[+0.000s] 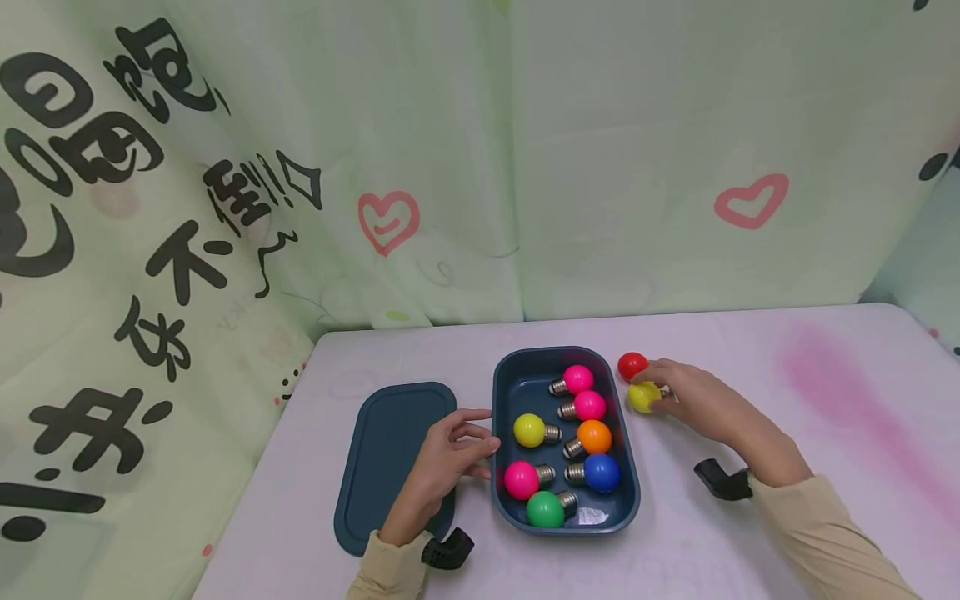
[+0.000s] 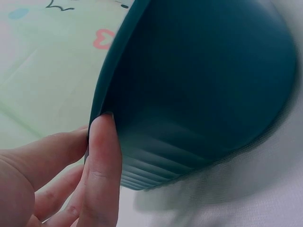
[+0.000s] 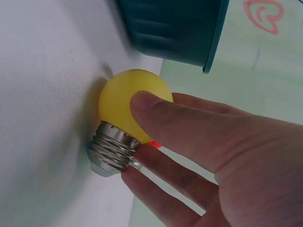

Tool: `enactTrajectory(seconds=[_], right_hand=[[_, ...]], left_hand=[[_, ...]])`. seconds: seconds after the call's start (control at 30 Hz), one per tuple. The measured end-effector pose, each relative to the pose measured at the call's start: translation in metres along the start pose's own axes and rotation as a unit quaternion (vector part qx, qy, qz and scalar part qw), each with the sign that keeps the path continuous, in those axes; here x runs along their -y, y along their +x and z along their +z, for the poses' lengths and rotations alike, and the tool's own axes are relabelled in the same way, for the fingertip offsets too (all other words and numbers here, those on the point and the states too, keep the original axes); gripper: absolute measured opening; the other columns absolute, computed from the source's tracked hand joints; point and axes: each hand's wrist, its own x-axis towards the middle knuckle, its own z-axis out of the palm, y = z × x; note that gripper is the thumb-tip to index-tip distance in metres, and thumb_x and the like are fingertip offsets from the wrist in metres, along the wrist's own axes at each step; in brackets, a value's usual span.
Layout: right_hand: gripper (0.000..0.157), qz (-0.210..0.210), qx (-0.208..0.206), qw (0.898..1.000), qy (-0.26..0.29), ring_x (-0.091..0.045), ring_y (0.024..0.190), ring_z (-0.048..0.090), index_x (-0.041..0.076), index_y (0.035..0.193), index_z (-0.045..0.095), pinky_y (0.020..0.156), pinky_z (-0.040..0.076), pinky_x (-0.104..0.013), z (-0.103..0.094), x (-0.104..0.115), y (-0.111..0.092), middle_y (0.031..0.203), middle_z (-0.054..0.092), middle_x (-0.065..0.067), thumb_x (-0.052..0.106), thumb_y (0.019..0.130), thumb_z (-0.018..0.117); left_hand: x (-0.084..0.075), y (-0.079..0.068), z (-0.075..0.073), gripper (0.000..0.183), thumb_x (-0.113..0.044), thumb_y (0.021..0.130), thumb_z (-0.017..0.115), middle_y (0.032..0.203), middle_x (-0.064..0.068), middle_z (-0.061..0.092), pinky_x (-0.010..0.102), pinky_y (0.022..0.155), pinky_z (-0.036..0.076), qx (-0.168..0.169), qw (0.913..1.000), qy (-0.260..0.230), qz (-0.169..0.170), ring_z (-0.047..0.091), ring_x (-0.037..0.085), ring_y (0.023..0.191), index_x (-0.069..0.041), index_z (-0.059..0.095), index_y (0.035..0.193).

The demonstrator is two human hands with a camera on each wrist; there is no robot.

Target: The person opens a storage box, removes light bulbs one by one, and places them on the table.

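Note:
My right hand (image 1: 701, 400) pinches a yellow light bulb (image 3: 125, 97) at the right side of the dark blue box (image 1: 636, 483). In the right wrist view its thumb presses the round globe, and the metal screw base sticks out below. A red bulb (image 1: 632, 366) is just behind it, mostly hidden in the right wrist view. My left hand (image 1: 444, 458) is at the box's left side, thumb and fingertip pinching the rim (image 2: 97, 101). Inside the box lie several bulbs: pink (image 1: 577, 379), yellow (image 1: 528, 430), orange (image 1: 595, 436), blue (image 1: 602, 472) and green (image 1: 545, 509).
A flat dark blue lid (image 1: 397, 417) lies on the table left of the box, partly under the left hand and forearm. The pale tablecloth (image 1: 750, 342) has a pink patch at right. Printed curtains (image 1: 600, 167) hang behind and to the left.

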Motion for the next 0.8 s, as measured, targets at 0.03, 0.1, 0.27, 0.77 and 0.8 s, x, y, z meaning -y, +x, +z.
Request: enactTrajectory(seconds=[0.03, 0.1, 0.27, 0.77, 0.8], right_hand=[[0.039, 0.002, 0.001, 1.000, -0.001, -0.044, 0.115, 0.058, 0.003, 0.119, 0.068, 0.094, 0.052, -0.059, 0.0003, 0.0002, 0.0005, 0.122, 0.064, -0.023, 0.005, 0.082, 0.079], [0.040, 0.004, 0.002, 1.000, -0.002, -0.044, 0.115, 0.058, 0.003, 0.120, 0.068, 0.094, 0.052, -0.059, 0.0005, 0.0003, 0.0010, 0.123, 0.064, -0.023, 0.006, 0.082, 0.079], [0.041, 0.009, 0.005, 1.000, -0.006, -0.045, 0.116, 0.057, 0.004, 0.122, 0.068, 0.094, 0.052, -0.059, 0.0017, 0.0001, 0.0023, 0.124, 0.062, -0.024, 0.008, 0.083, 0.079], [0.041, 0.000, -0.002, 1.000, -0.030, -0.039, 0.110, 0.060, 0.005, 0.121, 0.069, 0.089, 0.055, -0.055, -0.0048, 0.0059, 0.0016, 0.119, 0.063, -0.019, 0.007, 0.082, 0.080], [0.041, 0.000, -0.002, 0.999, -0.032, -0.039, 0.110, 0.060, 0.005, 0.121, 0.069, 0.089, 0.056, -0.055, -0.0054, 0.0071, 0.0018, 0.119, 0.063, -0.019, 0.007, 0.082, 0.080]], left_hand=[[0.0001, -0.0001, 0.0000, 0.052, -0.018, 0.090, 0.074, 0.099, 0.010, 0.066, 0.031, 0.066, 0.062, 0.000, 1.0000, 0.000, -0.001, 0.069, 0.014, 0.074, -0.002, 0.055, 0.136], [0.0004, -0.0001, -0.0001, 0.052, -0.018, 0.090, 0.074, 0.099, 0.010, 0.066, 0.031, 0.066, 0.062, 0.000, 1.0000, 0.000, 0.000, 0.069, 0.014, 0.074, -0.002, 0.055, 0.136], [0.0017, 0.0002, -0.0002, 0.051, -0.019, 0.090, 0.074, 0.100, 0.011, 0.066, 0.032, 0.066, 0.062, 0.000, 1.0000, 0.002, 0.001, 0.069, 0.015, 0.074, -0.004, 0.056, 0.135], [0.0013, 0.0003, 0.0002, 0.051, -0.018, 0.090, 0.075, 0.099, 0.010, 0.065, 0.031, 0.066, 0.062, 0.001, 1.0000, -0.004, -0.002, 0.068, 0.014, 0.073, -0.003, 0.056, 0.135], [0.0013, 0.0004, 0.0001, 0.051, -0.018, 0.090, 0.075, 0.099, 0.009, 0.065, 0.031, 0.066, 0.062, 0.001, 1.0000, -0.005, -0.002, 0.068, 0.014, 0.073, -0.003, 0.056, 0.135]])
